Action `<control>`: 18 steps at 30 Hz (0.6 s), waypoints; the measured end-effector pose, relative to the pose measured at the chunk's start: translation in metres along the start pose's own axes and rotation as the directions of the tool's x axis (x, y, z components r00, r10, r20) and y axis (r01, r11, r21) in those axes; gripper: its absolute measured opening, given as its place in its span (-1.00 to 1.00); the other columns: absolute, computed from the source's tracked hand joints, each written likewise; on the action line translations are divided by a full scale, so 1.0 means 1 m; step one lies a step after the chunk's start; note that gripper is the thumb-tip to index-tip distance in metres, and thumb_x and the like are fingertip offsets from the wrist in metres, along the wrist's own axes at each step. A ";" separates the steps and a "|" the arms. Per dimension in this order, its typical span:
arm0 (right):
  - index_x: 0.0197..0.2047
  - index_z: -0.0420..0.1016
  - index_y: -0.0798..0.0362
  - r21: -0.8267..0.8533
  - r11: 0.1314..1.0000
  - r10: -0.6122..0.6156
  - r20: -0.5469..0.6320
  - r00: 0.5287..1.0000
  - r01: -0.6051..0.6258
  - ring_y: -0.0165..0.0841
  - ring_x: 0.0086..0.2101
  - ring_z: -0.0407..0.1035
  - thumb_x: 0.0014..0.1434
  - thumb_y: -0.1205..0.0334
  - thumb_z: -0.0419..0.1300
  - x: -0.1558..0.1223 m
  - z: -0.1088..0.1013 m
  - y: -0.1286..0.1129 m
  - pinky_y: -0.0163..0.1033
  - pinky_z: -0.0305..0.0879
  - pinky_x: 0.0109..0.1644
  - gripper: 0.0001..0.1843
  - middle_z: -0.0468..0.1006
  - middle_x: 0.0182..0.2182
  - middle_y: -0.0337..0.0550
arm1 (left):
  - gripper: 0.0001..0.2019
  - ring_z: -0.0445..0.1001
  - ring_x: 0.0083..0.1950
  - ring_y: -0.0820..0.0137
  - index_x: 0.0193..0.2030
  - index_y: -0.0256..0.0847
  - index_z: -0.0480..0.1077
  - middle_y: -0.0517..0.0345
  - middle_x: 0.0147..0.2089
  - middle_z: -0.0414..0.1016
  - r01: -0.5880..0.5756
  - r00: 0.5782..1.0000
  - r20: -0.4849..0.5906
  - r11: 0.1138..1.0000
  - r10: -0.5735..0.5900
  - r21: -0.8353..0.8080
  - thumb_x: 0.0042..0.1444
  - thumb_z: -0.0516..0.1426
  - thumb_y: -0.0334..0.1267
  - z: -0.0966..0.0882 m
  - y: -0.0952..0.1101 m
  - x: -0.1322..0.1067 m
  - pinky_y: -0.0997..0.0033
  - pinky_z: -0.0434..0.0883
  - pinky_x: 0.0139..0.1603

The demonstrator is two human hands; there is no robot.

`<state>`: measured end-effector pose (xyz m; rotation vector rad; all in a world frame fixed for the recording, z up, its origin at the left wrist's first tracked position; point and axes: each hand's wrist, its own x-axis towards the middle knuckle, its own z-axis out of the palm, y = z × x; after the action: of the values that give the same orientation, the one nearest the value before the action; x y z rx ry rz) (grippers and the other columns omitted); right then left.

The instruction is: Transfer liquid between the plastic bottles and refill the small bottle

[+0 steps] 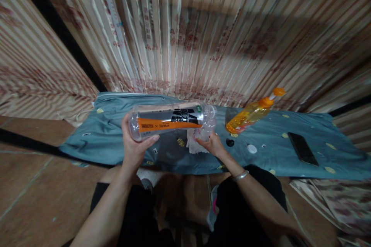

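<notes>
My left hand [135,142] is wrapped round the base end of a large clear plastic bottle [168,120] with an orange and black label. The bottle lies almost level in the air, its neck pointing right. My right hand [213,144] grips a small clear plastic container [206,133] just below that neck; whether the two touch, I cannot tell. Under the right hand a white cloth [193,142] rests on the teal sheet. A black cap [230,142] and a white round lid [252,149] lie to the right of that hand.
A pump bottle of amber liquid [251,115] with an orange top stands behind the caps. A dark phone [303,148] lies farther right on the teal patterned sheet [278,150]. Behind it hangs a pleated curtain [197,38], with a black bar [58,27] at the left.
</notes>
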<state>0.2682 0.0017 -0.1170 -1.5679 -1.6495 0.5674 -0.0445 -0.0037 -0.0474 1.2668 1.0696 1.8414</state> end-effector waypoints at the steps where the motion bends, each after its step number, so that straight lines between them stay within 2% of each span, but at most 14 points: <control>1: 0.12 0.54 0.09 0.003 1.000 -0.003 -0.005 1.000 0.003 0.16 -0.12 0.68 0.04 0.03 0.38 0.000 0.000 0.001 0.27 0.66 0.02 -0.40 0.75 -0.10 0.18 | 0.07 0.55 0.26 0.01 0.31 -0.02 0.31 -0.04 0.27 0.48 0.002 1.000 -0.001 1.000 -0.002 -0.003 -0.40 0.63 -0.06 0.000 0.000 0.000 -0.05 0.50 0.34; 18: 0.15 0.52 0.09 -0.035 0.999 -0.026 0.013 1.000 0.027 0.12 -0.15 0.69 0.08 0.02 0.38 0.000 -0.001 0.002 0.23 0.68 -0.03 -0.40 0.75 -0.12 0.16 | 0.08 0.49 0.34 -0.06 0.33 -0.02 0.30 -0.07 0.31 0.44 -0.021 1.000 0.011 0.999 0.021 0.026 -0.39 0.63 -0.02 0.000 0.000 0.001 -0.17 0.40 0.43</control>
<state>0.2698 0.0015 -0.1179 -1.5687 -1.6958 0.5381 -0.0448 -0.0032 -0.0472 1.3063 1.0823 1.8402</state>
